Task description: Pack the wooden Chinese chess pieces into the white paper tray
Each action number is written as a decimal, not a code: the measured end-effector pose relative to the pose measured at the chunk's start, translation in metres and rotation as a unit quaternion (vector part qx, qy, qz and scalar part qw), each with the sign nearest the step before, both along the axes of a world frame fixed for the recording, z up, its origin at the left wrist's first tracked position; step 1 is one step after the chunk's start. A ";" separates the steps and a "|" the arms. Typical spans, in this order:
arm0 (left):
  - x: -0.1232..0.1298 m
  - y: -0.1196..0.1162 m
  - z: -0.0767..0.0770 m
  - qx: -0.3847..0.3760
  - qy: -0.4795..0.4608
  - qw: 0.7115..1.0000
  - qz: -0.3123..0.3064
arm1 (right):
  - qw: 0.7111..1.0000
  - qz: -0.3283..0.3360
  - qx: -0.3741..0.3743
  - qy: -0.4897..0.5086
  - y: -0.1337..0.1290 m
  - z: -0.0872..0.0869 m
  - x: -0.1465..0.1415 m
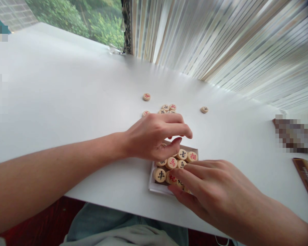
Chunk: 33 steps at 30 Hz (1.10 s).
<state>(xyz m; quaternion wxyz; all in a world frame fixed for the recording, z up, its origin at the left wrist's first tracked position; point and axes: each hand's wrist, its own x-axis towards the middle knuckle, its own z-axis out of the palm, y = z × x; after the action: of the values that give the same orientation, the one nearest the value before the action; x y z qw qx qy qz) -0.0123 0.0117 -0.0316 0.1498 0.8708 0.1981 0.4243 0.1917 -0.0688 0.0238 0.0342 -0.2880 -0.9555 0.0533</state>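
Observation:
A shallow open box (157, 190) holds rows of round wooden xiangqi pieces with red or black characters, including a black-marked piece (160, 175) and a red-marked piece (193, 156). Above the box's far left side hovers my left hand (156, 135), thumb and fingers bent and apart, with nothing visible between them. My right hand (207, 184) reaches over the near right part of the box. Its thumb and index finger close around a red-marked xiangqi piece (172, 177) in the near row, and its palm hides the pieces beneath.
Beyond the box lie several loose pieces in a small cluster (165, 107), with single pieces at the far left (146, 96) and right (204, 109). The white table (79, 89) runs to a window and a striped curtain (207, 37). A brown-framed object (306, 177) lies at right.

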 end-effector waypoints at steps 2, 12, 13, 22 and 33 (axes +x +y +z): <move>0.000 0.000 0.000 0.000 -0.002 1.000 0.000 | 1.000 -0.001 -0.002 0.001 0.000 0.000 0.000; 0.000 -0.001 -0.001 0.008 -0.005 1.000 0.001 | 1.000 -0.003 -0.018 -0.023 0.000 0.004 0.004; 0.000 -0.001 0.000 0.009 -0.007 1.000 0.000 | 1.000 -0.001 -0.017 -0.021 0.000 0.003 0.004; 0.002 0.000 0.001 0.000 -0.002 1.000 0.003 | 1.000 0.021 0.004 0.008 0.001 0.000 0.002; 0.002 0.001 0.001 0.005 0.002 1.000 0.004 | 0.999 0.027 0.016 0.010 0.003 -0.002 0.001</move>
<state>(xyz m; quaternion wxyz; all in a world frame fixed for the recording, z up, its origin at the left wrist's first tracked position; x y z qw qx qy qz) -0.0105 0.0122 -0.0303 0.1431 0.8717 0.1992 0.4242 0.1927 -0.0662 0.0220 0.0469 -0.2606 -0.9634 0.0420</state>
